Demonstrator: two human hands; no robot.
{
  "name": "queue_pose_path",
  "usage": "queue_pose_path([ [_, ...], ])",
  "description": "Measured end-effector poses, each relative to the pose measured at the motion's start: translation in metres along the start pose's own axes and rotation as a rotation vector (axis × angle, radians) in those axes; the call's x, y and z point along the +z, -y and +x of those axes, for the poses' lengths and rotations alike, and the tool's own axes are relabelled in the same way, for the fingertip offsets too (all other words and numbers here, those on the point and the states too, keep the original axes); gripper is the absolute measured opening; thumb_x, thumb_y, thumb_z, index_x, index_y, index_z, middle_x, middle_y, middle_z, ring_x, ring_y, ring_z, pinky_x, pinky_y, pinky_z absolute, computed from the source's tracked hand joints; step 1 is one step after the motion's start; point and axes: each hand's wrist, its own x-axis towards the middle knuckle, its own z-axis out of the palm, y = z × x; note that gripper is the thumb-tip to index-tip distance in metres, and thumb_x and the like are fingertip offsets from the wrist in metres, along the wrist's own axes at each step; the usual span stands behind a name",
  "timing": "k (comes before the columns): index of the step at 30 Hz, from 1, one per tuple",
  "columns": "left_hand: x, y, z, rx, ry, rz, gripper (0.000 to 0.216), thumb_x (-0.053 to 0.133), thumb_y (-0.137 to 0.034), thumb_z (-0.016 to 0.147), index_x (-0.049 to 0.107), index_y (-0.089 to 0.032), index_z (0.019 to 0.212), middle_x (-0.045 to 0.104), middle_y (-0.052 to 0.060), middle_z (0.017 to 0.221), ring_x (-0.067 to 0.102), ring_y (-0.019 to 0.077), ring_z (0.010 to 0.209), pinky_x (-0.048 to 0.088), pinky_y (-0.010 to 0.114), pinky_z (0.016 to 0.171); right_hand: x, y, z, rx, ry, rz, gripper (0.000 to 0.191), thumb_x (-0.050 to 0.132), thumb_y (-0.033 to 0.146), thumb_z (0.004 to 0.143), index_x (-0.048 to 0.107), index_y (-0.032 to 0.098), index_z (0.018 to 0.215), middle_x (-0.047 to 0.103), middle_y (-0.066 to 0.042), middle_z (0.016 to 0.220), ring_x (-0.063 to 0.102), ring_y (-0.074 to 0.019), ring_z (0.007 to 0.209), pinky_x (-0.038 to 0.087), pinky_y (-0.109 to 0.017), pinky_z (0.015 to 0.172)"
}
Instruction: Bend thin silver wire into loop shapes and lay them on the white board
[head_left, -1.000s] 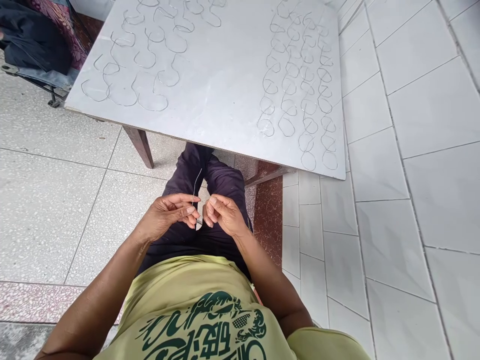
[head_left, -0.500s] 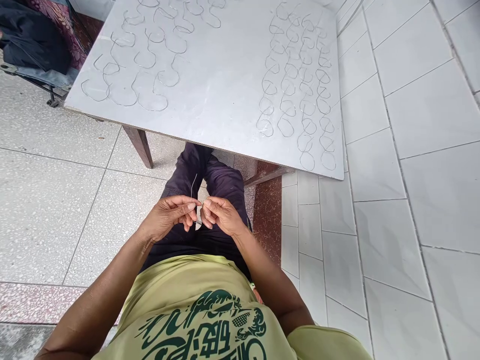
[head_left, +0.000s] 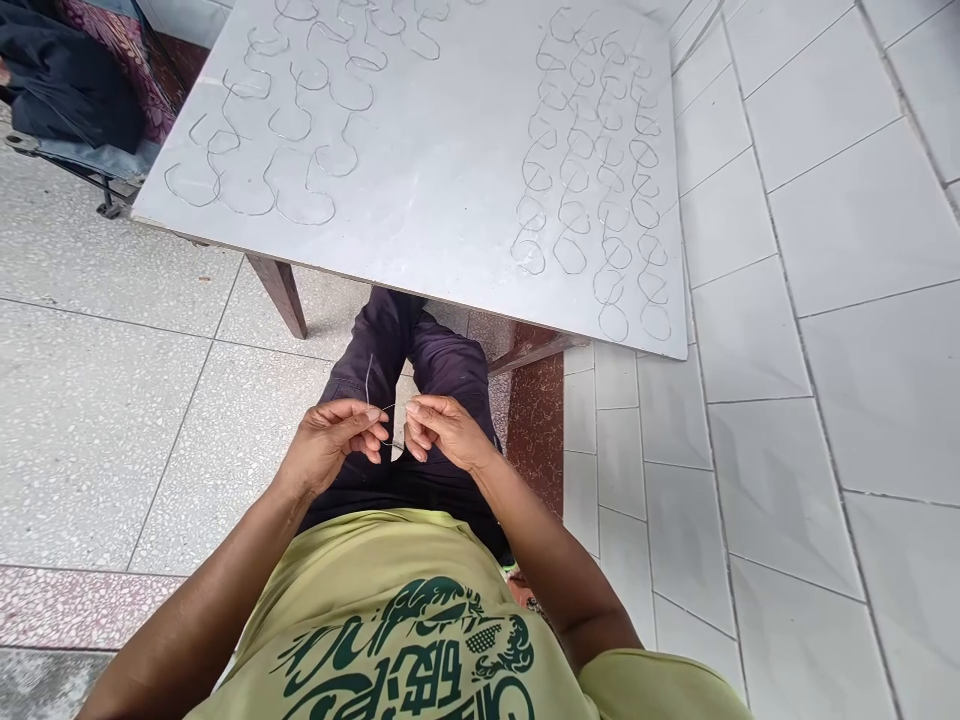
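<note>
Left hand [head_left: 336, 438] — farther from right [head_left: 445, 432], wire [head_left: 368, 380] between

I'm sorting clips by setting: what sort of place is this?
Probably a home or small workshop: a table bearing rows of bent wire, beside white tiles and a speckled floor.

Light falls bright, even — shadows soft beneath the table [head_left: 442, 190], edges stretched.
</note>
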Motion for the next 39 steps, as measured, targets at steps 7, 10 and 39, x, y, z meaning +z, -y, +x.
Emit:
queue_pose_path([
  [7, 0.002, -0.003, -0.008, 0.002, -0.043, 0.02, 0.033, 0.088, -0.04, 0.082, 0.082, -0.014, 0.1, 0.08, 0.008, 0.085, 0.074, 0.017, 0.066, 0.064, 0.029, 0.064, -0.003, 0.003, 0.001, -0.074, -0.028, -0.044, 0.044, 0.06, 0.052, 0.103, 0.052, 0.02, 0.073, 0.047, 0.007, 0.055, 0.052, -0.0106, 0.049, 0.042, -0.026, 0.054],
  [10, 0.003, -0.005, -0.006, 0.015, -0.009, 0.051, 0.035, 0.088, -0.038, 0.081, 0.081, -0.015, 0.107, 0.08, 0.008, 0.088, 0.075, 0.0176, 0.069, 0.065, 0.029, 0.066, -0.005, 0.004, 0.001, -0.098, -0.02, -0.061, 0.043, 0.058, 0.053, 0.104, 0.053, 0.021, 0.075, 0.048, 0.007, 0.055, 0.051, -0.0114, 0.05, 0.043, -0.026, 0.055],
  [39, 0.015, 0.023, -0.009, 0.087, -0.046, 0.048, 0.037, 0.085, -0.041, 0.084, 0.078, -0.015, 0.11, 0.081, 0.008, 0.092, 0.076, 0.0192, 0.075, 0.066, 0.036, 0.075, -0.003, 0.003, 0.009, -0.132, -0.277, -0.269, 0.037, 0.066, 0.052, 0.097, 0.078, 0.017, 0.091, 0.056, 0.004, 0.059, 0.049, -0.0101, 0.054, 0.042, -0.025, 0.057],
])
